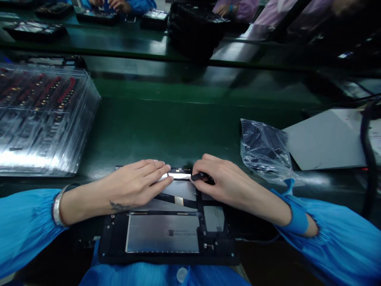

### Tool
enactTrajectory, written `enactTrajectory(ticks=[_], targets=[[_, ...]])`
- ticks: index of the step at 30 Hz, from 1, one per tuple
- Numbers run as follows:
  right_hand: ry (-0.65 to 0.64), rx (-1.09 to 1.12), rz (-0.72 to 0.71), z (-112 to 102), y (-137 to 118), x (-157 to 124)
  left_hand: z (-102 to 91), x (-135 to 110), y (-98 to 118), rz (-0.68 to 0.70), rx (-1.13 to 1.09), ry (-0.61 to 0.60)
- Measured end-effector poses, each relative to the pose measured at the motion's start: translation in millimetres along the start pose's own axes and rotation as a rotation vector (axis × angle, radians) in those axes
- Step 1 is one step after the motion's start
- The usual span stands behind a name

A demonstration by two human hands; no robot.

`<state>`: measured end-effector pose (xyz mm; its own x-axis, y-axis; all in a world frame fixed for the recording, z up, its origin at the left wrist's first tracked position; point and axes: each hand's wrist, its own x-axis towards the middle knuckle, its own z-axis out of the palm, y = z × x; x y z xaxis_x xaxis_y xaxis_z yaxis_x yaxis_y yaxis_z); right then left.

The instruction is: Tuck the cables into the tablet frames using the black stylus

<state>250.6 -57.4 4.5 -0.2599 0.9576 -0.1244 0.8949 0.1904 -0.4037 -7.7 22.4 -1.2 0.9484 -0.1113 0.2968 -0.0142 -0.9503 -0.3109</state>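
An opened flat device, black-framed with silver metal panels, lies in front of me at the table's near edge. My left hand rests flat on its upper left part, fingers stretched out and together, tips at a bright silver strip. My right hand is closed in a pinch round a small black tool, whose tip touches the device's top edge beside that strip. A black flat cable runs across the device under my hands.
A stack of clear plastic trays with small parts stands at the left. A crumpled clear bag and a grey sheet lie at the right. Across the green belt, other people's hands work over black trays.
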Motion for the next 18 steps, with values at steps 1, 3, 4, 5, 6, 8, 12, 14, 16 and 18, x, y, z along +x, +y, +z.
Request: enactTrajectory(ticks=[1, 3, 4, 5, 6, 8, 12, 14, 16, 18], targets=[[-0.003, 0.000, 0.001, -0.1, 0.0, 0.1, 0.3, 0.7, 0.0, -0.013, -0.027, -0.006], [-0.005, -0.007, 0.002, -0.2, 0.2, 0.3, 0.8, 2.2, -0.1, -0.038, -0.076, -0.019], [-0.003, -0.010, -0.001, -0.2, 0.3, 0.6, 0.9, 2.9, -0.3, -0.049, -0.095, -0.027], [-0.001, -0.012, -0.004, -0.2, 0.4, 0.8, 0.8, 3.6, -0.7, -0.059, -0.112, -0.037], [-0.001, -0.012, -0.006, -0.1, 0.6, 1.0, 0.6, 4.3, -1.2, -0.067, -0.128, -0.048], [0.000, -0.010, -0.009, 0.0, 0.9, 1.5, -0.4, 5.9, -2.5, -0.085, -0.153, -0.077], [0.003, -0.015, -0.002, -0.2, 0.8, 1.5, -2.6, 9.0, -5.9, -0.105, -0.189, -0.131], [0.010, -0.018, -0.013, -0.5, 0.7, 1.1, -2.4, 9.6, -7.2, -0.106, -0.205, -0.148], [0.018, -0.019, -0.030, -0.8, 0.5, 0.7, -1.4, 9.7, -8.0, -0.109, -0.211, -0.166], [0.019, -0.019, -0.042, -0.9, 0.2, 0.8, -0.5, 10.2, -8.7, -0.106, -0.212, -0.187]])
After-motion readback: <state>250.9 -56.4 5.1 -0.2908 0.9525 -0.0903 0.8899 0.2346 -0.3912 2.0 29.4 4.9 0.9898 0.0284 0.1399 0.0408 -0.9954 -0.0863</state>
